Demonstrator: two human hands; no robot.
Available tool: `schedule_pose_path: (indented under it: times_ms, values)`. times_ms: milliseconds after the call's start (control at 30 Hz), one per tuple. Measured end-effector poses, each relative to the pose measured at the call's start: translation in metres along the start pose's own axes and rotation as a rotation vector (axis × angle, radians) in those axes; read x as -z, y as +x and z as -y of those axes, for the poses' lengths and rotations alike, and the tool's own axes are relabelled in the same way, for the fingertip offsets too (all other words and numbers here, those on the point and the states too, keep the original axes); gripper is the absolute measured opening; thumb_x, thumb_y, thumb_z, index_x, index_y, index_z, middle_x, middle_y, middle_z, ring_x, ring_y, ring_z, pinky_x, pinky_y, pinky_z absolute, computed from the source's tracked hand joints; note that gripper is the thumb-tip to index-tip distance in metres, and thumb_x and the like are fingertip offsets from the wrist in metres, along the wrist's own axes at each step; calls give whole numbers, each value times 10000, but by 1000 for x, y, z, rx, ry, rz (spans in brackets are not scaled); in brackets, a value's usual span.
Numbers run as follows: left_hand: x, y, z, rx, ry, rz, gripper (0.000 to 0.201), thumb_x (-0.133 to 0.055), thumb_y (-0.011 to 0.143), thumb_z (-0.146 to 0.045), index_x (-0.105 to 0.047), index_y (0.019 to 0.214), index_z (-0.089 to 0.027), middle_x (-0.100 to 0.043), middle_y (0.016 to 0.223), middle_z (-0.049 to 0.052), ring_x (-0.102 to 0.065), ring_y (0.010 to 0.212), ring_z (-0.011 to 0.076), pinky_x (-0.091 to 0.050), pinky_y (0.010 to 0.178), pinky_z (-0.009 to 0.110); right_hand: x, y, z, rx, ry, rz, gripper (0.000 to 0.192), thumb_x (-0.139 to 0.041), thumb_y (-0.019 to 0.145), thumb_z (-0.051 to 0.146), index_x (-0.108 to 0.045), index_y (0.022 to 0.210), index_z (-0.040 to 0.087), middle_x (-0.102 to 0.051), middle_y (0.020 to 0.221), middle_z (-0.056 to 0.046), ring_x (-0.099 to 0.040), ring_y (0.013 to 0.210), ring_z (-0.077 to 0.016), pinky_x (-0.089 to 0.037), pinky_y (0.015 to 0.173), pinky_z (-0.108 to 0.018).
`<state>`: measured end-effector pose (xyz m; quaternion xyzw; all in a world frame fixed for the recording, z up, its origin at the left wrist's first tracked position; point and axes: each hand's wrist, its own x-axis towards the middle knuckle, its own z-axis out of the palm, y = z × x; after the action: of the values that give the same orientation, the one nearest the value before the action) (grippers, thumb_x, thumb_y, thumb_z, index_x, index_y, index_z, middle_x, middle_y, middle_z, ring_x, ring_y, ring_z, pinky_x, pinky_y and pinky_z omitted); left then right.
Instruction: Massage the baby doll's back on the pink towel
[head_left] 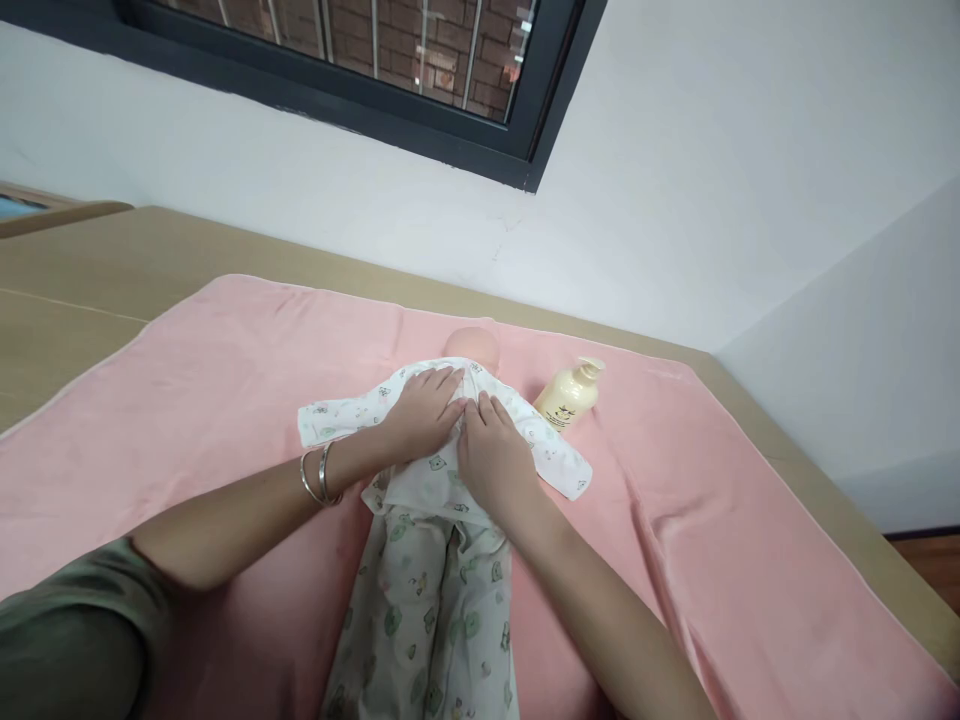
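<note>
A doll lies on a pink blanket, its smooth bald head [472,346] at the far end. It wears a white long-sleeved baby shirt [442,484] with small animal prints, both sleeves stretched out sideways. White baby trousers [416,590] with green prints cover its legs, which point towards me. My left hand [426,412] rests on the upper left of the shirt, fingers extended and pointing right. Beside it, my right hand [495,448] lies on the shirt's upper middle, fingers extended forward. The fingertips of both hands nearly meet just below the neckline. Whether the doll faces up or down I cannot tell.
A cream pump bottle [568,396] leans or lies beside the doll's right-hand sleeve. The pink blanket [247,380] has creases on the right and covers much of a wooden surface [180,240]. Beyond stand a white wall [360,190] and a dark-framed window [487,140].
</note>
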<state>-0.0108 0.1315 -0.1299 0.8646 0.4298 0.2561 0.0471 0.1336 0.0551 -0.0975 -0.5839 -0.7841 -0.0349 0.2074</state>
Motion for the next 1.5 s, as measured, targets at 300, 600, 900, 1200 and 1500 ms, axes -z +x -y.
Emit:
schedule_pose_path:
  times_ms: [300, 600, 900, 1200, 1500]
  values:
    - [5, -23, -33, 43, 74, -89, 535, -308, 1030, -354, -509, 1396, -20, -534, 1460, 250, -464, 1389, 378, -391, 1158, 568, -5, 28, -37, -161, 144, -11, 481, -341, 997, 188, -575, 1395, 54, -590, 1429, -196, -501, 1387, -310, -402, 1173, -501]
    - [-2, -1, -1, -12, -31, -125, 530, -360, 1000, -358, -543, 1357, -12, -601, 1374, 242, -533, 1309, 352, -420, 1145, 534, -10, 6, -4, -68, 61, -37, 480, -336, 998, 189, -604, 1352, 5, -590, 1416, -241, -496, 1399, -322, -380, 1195, -516]
    - [6, -28, -42, -16, 150, -127, 496, -341, 1001, -246, -537, 1383, 2, -530, 1454, 278, -470, 1386, 410, -423, 1120, 583, -6, 32, -35, -121, 156, -30, 370, -414, 940, 189, -665, 1192, 85, -685, 1236, -191, -601, 1180, -307, -456, 1073, -455]
    - [14, 2, -1, -209, 247, 80, 463, -262, 1003, -180, -708, 1060, -65, -663, 1262, 234, -584, 1236, 350, -450, 1085, 539, -9, 11, -3, -69, -20, -32, 459, -392, 990, 207, -592, 1357, 15, -591, 1402, -245, -508, 1329, -353, -369, 1162, -500]
    - [5, -25, -42, 33, 186, -39, 500, -334, 1001, -208, -510, 1423, -6, -521, 1486, 259, -433, 1433, 408, -384, 1143, 576, -3, 33, -31, -86, 178, -17, 397, -447, 932, 216, -639, 1261, 106, -666, 1289, -168, -557, 1227, -307, -426, 1098, -454]
